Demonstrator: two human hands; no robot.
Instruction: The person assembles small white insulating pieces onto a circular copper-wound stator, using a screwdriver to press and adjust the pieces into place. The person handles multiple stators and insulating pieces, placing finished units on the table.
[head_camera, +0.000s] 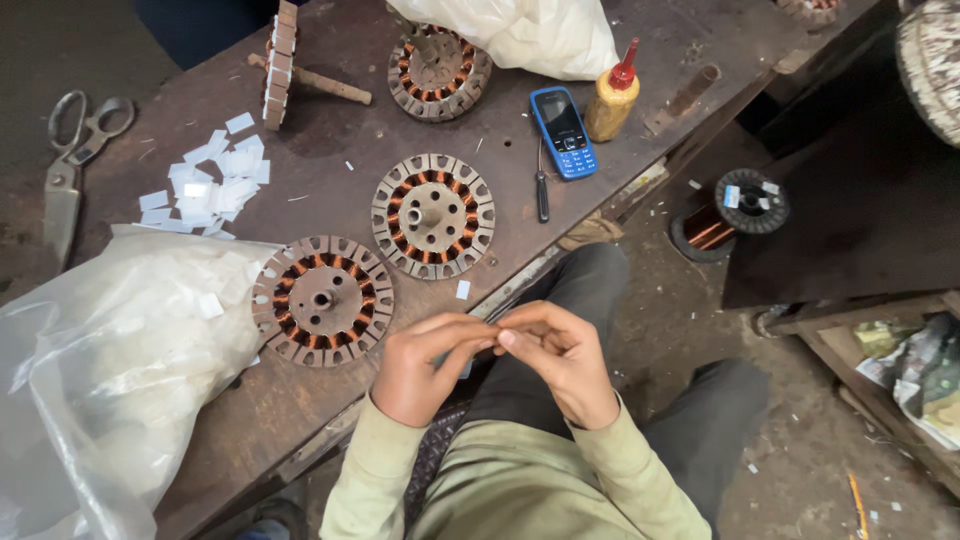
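Clear plastic bag (110, 370) left of the hands holds small white paper slips. Left hand (425, 368) and right hand (560, 360) pinch one slip (487, 343) between fingertips (barely visible), just below the round copper-wound stator (322, 300).

From my remote seat I get soft, even light from above that lays faint shadows on the workbench (330, 130), puts mild glare on the plastic bags (110, 370), leaves the upper corners dim, and shows slight wide-angle bending at the edges, with focus mostly sharp.
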